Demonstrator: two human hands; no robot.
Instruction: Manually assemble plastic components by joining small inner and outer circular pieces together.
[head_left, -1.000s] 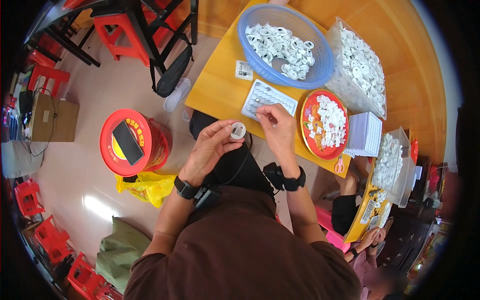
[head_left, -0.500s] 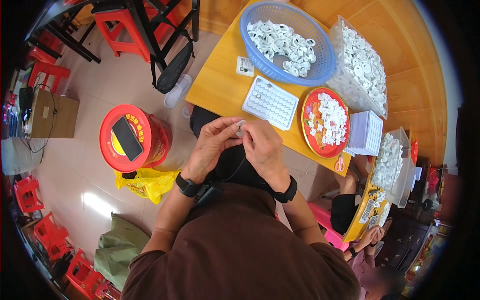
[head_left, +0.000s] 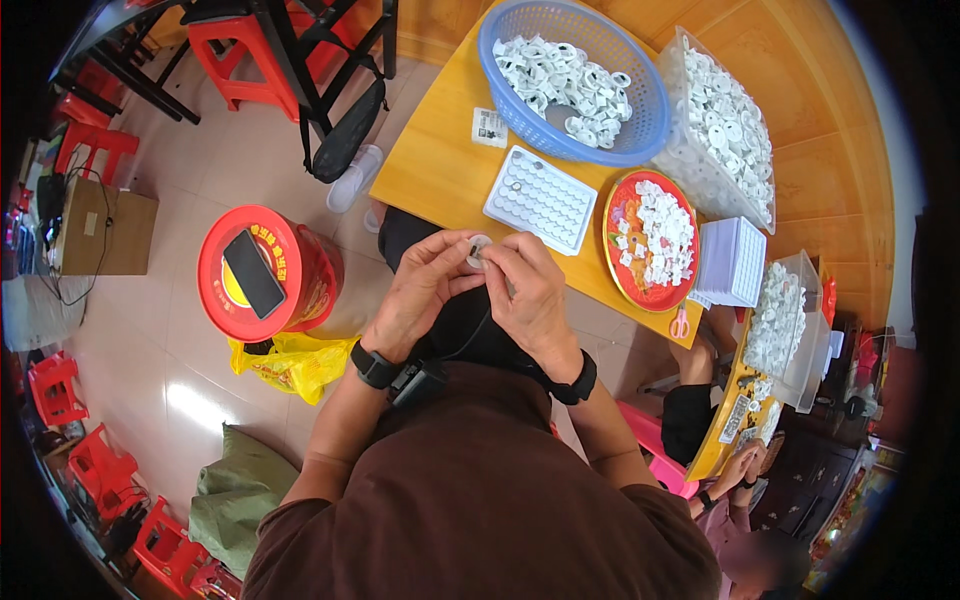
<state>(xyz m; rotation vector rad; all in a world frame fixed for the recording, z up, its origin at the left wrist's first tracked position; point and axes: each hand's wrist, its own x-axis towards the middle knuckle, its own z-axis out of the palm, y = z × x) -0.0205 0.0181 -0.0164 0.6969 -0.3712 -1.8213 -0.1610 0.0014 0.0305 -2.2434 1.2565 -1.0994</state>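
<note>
"I'm watching from far off; where do you see the white disc (head_left: 478,252)?"

"I have it held over the wearer's dark trousers (head_left: 470,340), just short of the table (head_left: 430,170), between the two hands."

"How do the hands stand, as you see them?"

"I see the left hand (head_left: 422,290) narrowed to a pinch, thumb and forefinger on the disc's left side. The right hand (head_left: 530,300) is narrow too, its fingertips drawn close at the disc's right side. Whether they grip the disc or some small piece, I can't tell."

"And which way does the disc point?"

"Its flat face tips up toward my camera, with a dark mark on it. It's round, so I give it no true long axis, but the part I can see looks taller than wide, running away from the wearer's body."

"What do you find around it?"

"A white tray (head_left: 545,210) of round hollows lies beyond the hands, its long axis slanting from upper left to lower right. I see a small grey piece (head_left: 517,187) near its left end. To the tray's right is a red plate (head_left: 655,298) of little white parts; behind the tray, a blue basket (head_left: 640,150) of white rings. Pink scissors (head_left: 680,322) lie near the table's corner."
</note>
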